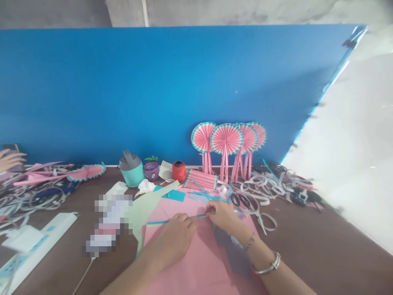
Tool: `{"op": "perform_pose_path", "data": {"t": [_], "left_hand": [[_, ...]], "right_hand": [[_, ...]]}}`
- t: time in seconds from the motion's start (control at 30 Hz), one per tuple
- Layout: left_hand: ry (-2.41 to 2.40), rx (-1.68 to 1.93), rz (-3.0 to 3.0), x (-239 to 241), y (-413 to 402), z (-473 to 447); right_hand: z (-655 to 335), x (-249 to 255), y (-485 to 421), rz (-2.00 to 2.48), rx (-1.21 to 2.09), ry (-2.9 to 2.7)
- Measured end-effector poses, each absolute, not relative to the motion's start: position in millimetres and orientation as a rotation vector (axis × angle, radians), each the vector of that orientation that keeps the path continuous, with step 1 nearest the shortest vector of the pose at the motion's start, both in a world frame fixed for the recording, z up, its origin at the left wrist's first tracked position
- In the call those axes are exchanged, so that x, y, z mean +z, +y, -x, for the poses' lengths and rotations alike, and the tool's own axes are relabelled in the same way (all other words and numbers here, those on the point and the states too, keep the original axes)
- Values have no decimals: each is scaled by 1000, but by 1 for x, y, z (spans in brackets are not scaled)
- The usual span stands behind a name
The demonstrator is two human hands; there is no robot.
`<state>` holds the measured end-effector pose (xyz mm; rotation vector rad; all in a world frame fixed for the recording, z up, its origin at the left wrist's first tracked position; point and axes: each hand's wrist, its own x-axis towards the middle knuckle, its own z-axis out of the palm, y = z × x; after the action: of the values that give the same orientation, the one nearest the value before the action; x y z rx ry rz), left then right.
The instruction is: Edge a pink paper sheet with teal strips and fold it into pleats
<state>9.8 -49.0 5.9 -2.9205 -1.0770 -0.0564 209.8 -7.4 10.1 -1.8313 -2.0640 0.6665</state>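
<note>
A large pink paper sheet (196,268) lies in front of me on the brown table. A narrow blue paper strip (158,223), with a pale line beside it, runs along the sheet's far edge. My left hand (179,233) rests on the sheet with its fingers laid over the strip. My right hand (221,214) has thumb and fingers pinched at the strip's right end. Just beyond it lie loose blue strips (199,194), a pleated pink paper (201,180) and scissors (244,200).
Several round pink paper fans (226,139) lean on the blue partition (166,90). A teal cup (132,170), a purple pot (151,170) and a red thread spool (179,171) stand along the back. Paper scraps (264,186), a power strip (39,250) and another person's hand (11,159) flank the workspace.
</note>
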Motion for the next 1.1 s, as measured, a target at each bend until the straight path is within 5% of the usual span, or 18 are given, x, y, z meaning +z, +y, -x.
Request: {"op": "perform_pose_path", "data": {"t": [0.53,1.1], "left_hand": [[-1084,-1,2883,8,-53,-14],[-1216,-68,2912,5,-54,-10]], "right_hand": [[-204,5,-13,1945,348,-2194],[-215,7,-3,1956,647,-2035]]}}
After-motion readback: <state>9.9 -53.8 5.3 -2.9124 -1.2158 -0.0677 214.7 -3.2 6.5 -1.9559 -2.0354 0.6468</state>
